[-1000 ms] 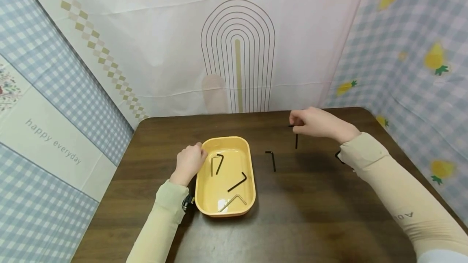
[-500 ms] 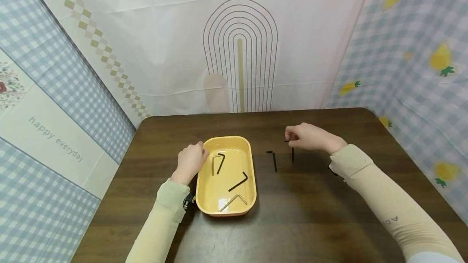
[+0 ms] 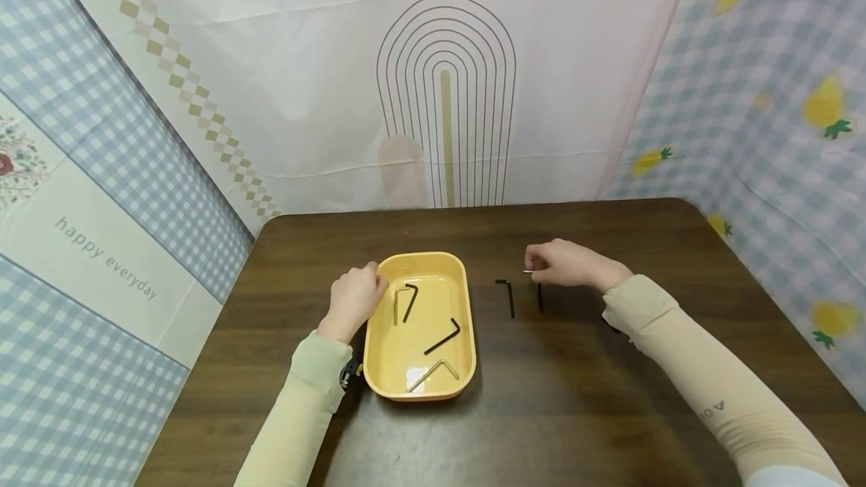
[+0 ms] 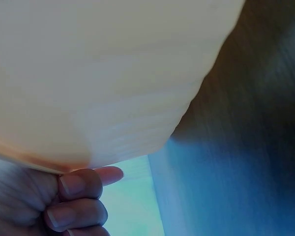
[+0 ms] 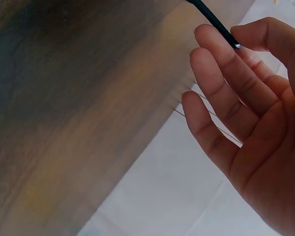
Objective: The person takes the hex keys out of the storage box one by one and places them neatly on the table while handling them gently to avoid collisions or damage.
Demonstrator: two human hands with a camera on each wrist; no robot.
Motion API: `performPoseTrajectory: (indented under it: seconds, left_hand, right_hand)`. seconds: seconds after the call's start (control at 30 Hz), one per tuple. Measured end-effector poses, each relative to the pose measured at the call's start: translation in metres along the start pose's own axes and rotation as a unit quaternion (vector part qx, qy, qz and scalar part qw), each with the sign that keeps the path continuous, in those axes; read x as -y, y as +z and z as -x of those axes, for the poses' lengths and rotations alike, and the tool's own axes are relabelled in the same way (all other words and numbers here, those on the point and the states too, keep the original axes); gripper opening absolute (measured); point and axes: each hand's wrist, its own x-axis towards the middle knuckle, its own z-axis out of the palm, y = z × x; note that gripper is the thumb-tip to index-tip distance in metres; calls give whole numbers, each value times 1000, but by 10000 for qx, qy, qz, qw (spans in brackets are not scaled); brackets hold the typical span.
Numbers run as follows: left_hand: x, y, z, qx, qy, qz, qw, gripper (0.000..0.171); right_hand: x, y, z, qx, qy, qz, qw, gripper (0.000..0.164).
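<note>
My left hand [image 3: 353, 297] grips the left rim of a yellow tray [image 3: 470, 344], its fingers curled at the edge in the left wrist view. Between the thumb and fingers of my right hand [image 3: 568, 263] is a black hex key [image 3: 540, 299], its long arm pointing down. The right wrist view shows that pinch on the hex key [image 5: 216, 22], with the other fingers loosely bent. Left of the held one, a second black hex key [image 3: 510, 300] lies on the table. Inside the tray are two black hex keys [image 3: 443, 337] and two gold-coloured ones [image 3: 433, 374].
The dark wooden table [image 3: 541, 412] reaches back to a white patterned cloth [image 3: 325, 96]. Checked cloth hangs at the left and right sides. A small dark device [image 3: 348, 372] sits at the left cuff, beside the tray.
My right hand has come toward me, lower and slightly left, with the hex key still pinched. It is now closer to the hex key on the table. The left hand stays on the tray rim.
</note>
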Motion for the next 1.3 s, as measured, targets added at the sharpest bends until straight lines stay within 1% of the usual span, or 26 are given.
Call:
performPoseTrajectory:
  seconds: [0.3, 0.47, 0.7, 0.93, 1.3]
  left_hand:
    - [0, 0, 0, 9, -3, 14, 10000, 17]
    - [-1, -1, 0, -46, 22, -22, 10000, 18]
    - [-1, -1, 0, -74, 32, -28, 10000, 18]
    - [0, 0, 0, -49, 22, -27, 10000, 18]
    - [1, 0, 0, 13, 12, -34, 10000, 19]
  right_hand:
    - [-6, 8, -7, -97, 170, -5, 9998, 5]
    - [-9, 15, -11, -160, 295, 69, 9994, 5]
    - [-11, 24, -15, -61, 547, 143, 9984, 5]
    - [-15, 31, -20, -31, 608, 88, 9981, 5]
    - [-13, 34, -21, 51, 694, 106, 9975, 5]
